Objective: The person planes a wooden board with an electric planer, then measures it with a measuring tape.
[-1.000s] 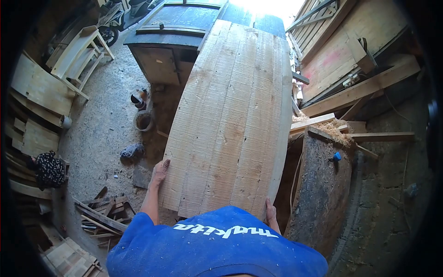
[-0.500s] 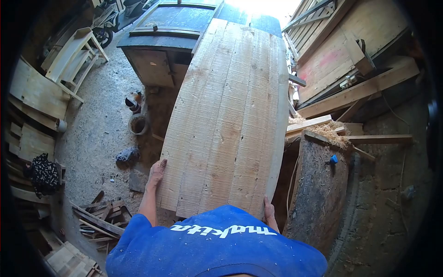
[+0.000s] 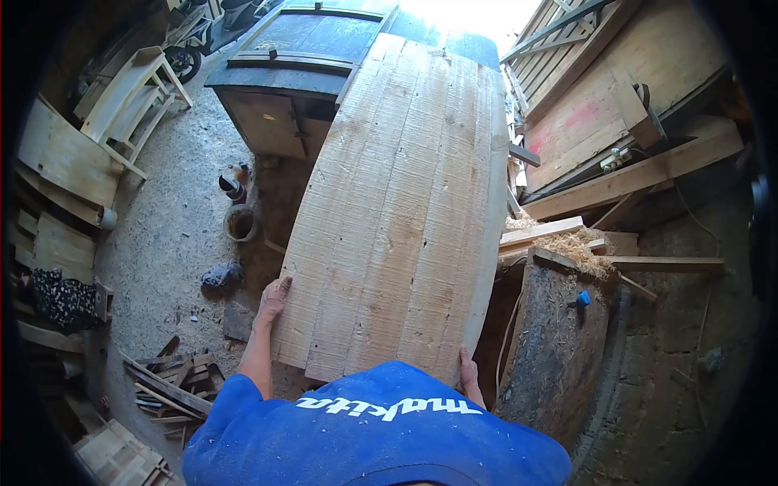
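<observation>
A long panel of pale, rough-sawn boards joined edge to edge stretches away in front of me. Its far end lies over a dark workbench. My left hand holds the panel's left edge near its close end, with the thumb side showing and the other fingers partly hidden under it. On the right edge, close to my body, my right hand grips the panel, its fingers mostly out of sight beneath. The panel's near end is hidden behind my blue shirt.
At right, a dark bench bears a blue cap-like item, beside wood shavings and timber offcuts. Scrap wood lies on the floor at left, near a bucket. A pale wooden frame stands further back.
The view has shifted very slightly. Both hands keep the same hold on the panel, and I see no clear movement of it against the workbench.
</observation>
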The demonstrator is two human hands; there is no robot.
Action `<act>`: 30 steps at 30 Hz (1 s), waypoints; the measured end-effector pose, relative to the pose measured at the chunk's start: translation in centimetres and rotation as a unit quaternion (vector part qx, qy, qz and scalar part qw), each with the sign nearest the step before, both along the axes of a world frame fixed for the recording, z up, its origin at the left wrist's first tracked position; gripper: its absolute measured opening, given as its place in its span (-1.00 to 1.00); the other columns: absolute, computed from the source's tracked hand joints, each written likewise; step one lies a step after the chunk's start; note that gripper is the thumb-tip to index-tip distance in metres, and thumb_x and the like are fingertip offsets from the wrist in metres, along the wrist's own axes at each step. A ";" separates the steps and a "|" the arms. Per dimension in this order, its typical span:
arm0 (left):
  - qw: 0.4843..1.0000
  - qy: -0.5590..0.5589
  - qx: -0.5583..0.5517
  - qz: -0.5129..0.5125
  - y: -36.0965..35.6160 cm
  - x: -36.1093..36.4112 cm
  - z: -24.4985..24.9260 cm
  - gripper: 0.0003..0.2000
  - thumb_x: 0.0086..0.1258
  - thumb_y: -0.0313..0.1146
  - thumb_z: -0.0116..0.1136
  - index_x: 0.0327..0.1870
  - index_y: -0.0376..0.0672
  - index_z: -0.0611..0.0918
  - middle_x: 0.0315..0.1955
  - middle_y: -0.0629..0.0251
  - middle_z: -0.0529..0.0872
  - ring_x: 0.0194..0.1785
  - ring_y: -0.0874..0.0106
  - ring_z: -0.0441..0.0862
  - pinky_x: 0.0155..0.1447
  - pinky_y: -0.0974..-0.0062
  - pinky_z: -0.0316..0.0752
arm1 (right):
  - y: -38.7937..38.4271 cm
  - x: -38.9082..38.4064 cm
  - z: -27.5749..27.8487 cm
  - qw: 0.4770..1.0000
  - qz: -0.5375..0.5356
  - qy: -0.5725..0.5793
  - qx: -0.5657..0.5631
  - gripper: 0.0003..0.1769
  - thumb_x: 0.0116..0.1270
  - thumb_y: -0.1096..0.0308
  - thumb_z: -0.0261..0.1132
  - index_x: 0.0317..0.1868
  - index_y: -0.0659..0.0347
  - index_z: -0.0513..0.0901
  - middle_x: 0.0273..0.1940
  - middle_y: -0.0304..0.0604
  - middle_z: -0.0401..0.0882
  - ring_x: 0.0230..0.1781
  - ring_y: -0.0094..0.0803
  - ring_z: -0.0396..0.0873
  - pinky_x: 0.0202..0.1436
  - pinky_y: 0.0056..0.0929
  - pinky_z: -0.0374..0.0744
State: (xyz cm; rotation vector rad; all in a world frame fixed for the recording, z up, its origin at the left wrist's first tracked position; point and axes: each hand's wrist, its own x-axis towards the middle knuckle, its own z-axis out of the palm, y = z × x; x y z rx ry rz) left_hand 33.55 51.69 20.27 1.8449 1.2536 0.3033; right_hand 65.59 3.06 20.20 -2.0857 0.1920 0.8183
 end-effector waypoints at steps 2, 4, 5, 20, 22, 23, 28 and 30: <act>1.000 -0.014 0.000 -0.010 0.4 0.4 0.3 -0.15 0.47 0.51 -0.19 -0.27 -0.34 0.63 -0.48 -0.07 0.57 -0.39 0.17 0.50 -0.21 0.17 0.46 | -1.1 1.2 -2.4 0.999 0.007 0.042 0.005 -0.01 0.42 -0.45 0.18 -0.01 0.59 0.73 -0.07 0.08 0.76 -0.03 -0.25 0.65 0.10 -0.26 0.55; 1.000 -0.014 0.008 -0.004 0.9 0.8 -0.4 -0.15 0.47 0.51 -0.19 -0.28 -0.34 0.63 -0.50 -0.04 0.55 -0.39 0.21 0.49 -0.21 0.19 0.46 | -1.3 1.8 -4.1 0.999 -0.002 0.039 0.018 -0.01 0.42 -0.45 0.17 0.00 0.59 0.72 -0.05 0.10 0.76 0.01 -0.23 0.65 0.12 -0.25 0.55; 1.000 -0.014 0.014 0.001 1.1 0.9 -0.3 -0.15 0.47 0.51 -0.18 -0.29 -0.35 0.62 -0.52 -0.01 0.53 -0.39 0.25 0.49 -0.21 0.20 0.46 | -1.4 2.1 -4.7 0.999 -0.011 0.036 0.028 -0.01 0.42 -0.45 0.17 0.01 0.59 0.72 -0.03 0.11 0.76 0.05 -0.21 0.66 0.15 -0.25 0.55; 0.999 -0.026 -0.025 0.001 5.1 5.3 0.0 -0.12 0.42 0.56 -0.15 -0.31 -0.34 0.61 -0.53 0.18 0.53 -0.35 0.41 0.45 -0.23 0.26 0.41 | 3.5 6.5 -3.0 0.993 -0.038 0.085 0.069 -0.10 0.45 -0.30 0.26 0.24 0.57 0.59 0.14 0.15 0.68 0.10 -0.03 0.69 0.20 -0.08 0.64; 0.999 -0.038 -0.031 0.004 5.5 5.9 0.2 -0.12 0.42 0.55 -0.15 -0.29 -0.34 0.62 -0.52 0.19 0.54 -0.35 0.41 0.46 -0.22 0.27 0.42 | 3.8 7.2 -3.2 0.995 -0.031 0.074 0.063 -0.10 0.46 -0.29 0.26 0.24 0.57 0.59 0.14 0.15 0.68 0.10 -0.03 0.68 0.20 -0.08 0.63; 0.998 -0.049 -0.038 0.005 5.9 6.4 0.4 -0.13 0.42 0.55 -0.15 -0.28 -0.34 0.63 -0.51 0.21 0.54 -0.34 0.41 0.46 -0.21 0.27 0.43 | 4.3 7.6 -3.0 0.996 -0.026 0.063 0.056 -0.10 0.46 -0.29 0.26 0.24 0.58 0.59 0.15 0.15 0.68 0.11 -0.03 0.68 0.21 -0.08 0.63; 0.999 -0.038 -0.039 0.005 7.5 8.3 0.6 -0.12 0.42 0.56 -0.15 -0.23 -0.34 0.64 -0.48 0.18 0.58 -0.31 0.39 0.49 -0.17 0.26 0.45 | 5.8 9.4 -3.7 0.996 -0.030 0.073 0.051 -0.02 0.42 -0.38 0.22 0.20 0.60 0.62 0.14 0.15 0.69 0.15 -0.10 0.65 0.24 -0.17 0.57; 0.999 -0.030 -0.041 0.005 8.1 8.9 0.7 -0.12 0.42 0.56 -0.15 -0.21 -0.34 0.65 -0.46 0.14 0.60 -0.30 0.37 0.52 -0.15 0.25 0.46 | 6.8 9.8 -2.6 0.996 -0.028 0.068 0.045 0.05 0.38 -0.47 0.19 0.15 0.62 0.65 0.12 0.15 0.70 0.17 -0.15 0.62 0.25 -0.24 0.52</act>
